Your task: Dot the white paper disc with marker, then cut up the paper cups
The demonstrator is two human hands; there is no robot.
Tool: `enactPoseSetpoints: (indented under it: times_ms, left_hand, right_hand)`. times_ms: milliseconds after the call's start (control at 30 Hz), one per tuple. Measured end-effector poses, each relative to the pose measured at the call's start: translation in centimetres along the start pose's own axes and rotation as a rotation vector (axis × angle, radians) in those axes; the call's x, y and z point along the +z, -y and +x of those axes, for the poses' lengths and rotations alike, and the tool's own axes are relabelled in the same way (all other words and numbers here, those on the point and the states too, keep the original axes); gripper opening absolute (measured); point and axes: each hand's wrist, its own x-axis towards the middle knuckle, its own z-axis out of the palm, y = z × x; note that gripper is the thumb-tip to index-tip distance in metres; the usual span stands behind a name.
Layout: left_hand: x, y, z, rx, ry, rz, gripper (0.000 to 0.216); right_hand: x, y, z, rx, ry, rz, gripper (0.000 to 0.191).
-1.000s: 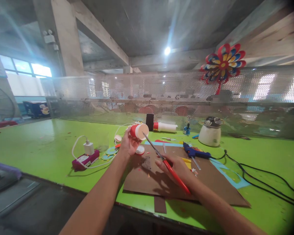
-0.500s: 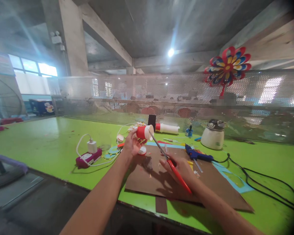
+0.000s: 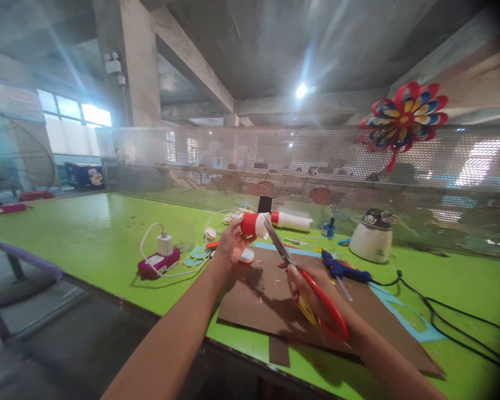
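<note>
My left hand [image 3: 232, 243] is closed around a red and white paper cup [image 3: 252, 224], held on its side above the table with its mouth to the right. In my right hand [image 3: 306, 286] is a pair of scissors [image 3: 281, 247] with red handles, yellow on the inside. The blade tips meet the white rim of the cup; whether they pass inside it I cannot make out. Beneath both hands lies a brown board [image 3: 250, 303] with small paper scraps on it. A small round white lid-like piece with a red edge [image 3: 246, 255] rests just under the cup.
A blue glue gun [image 3: 345, 270] with a black cord lies at the right, near a white rounded container [image 3: 371, 239]. Stacked paper cups [image 3: 294, 221] lie behind. At left is a purple power strip [image 3: 158, 264] with a white charger. A paper flower [image 3: 404, 119] stands up at right.
The view has shifted slightly left. My right hand has turned the scissors, so their handle loops now show wider apart, with the tips still at the cup's rim.
</note>
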Motion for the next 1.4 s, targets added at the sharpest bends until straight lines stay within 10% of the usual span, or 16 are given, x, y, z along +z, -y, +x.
enactPoseSetpoints:
  times_ms: [633, 1400]
  left_hand:
    - [0.6, -0.6, -0.4, 0.166, -0.016, -0.015, 0.029]
    - [-0.9, -0.7, 0.8, -0.235, -0.098, -0.152, 0.031]
  right_hand:
    - [-0.8, -1.8, -0.1, 0.164, 0.17, 0.464, 0.056]
    - [-0.3, 0.6, 0.0, -0.021, -0.071, 0.132, 0.052]
